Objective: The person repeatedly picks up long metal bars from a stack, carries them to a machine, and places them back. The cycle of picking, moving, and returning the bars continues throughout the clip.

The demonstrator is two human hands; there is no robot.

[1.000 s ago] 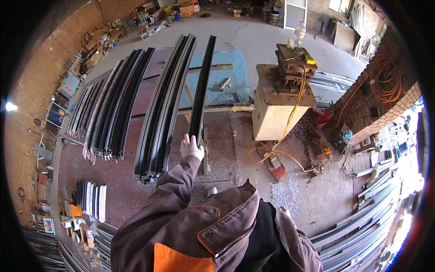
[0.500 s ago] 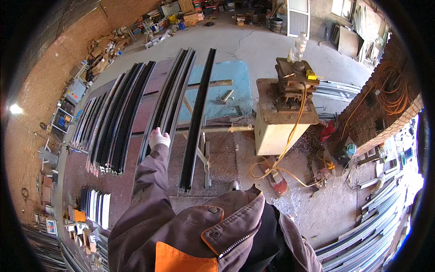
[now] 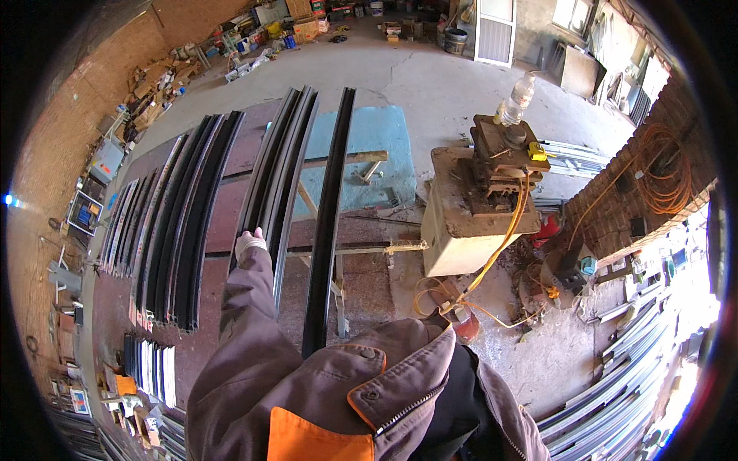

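The left grip (image 3: 251,243) rests on dark bars (image 3: 278,180) beneath it, closure unclear; likely stiff, slick, heavyish; best held mid-length.

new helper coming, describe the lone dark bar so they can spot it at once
Find the cream machine stand, then the blue sheet to its left. A long dark bar passes over that sheet. Unlike the dark bars bunched by the left hand, it lies by itself.

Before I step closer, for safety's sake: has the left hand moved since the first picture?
Yes: the left hand moved left, away from the cream cabinet, from the lone black profile to the grouped profiles.
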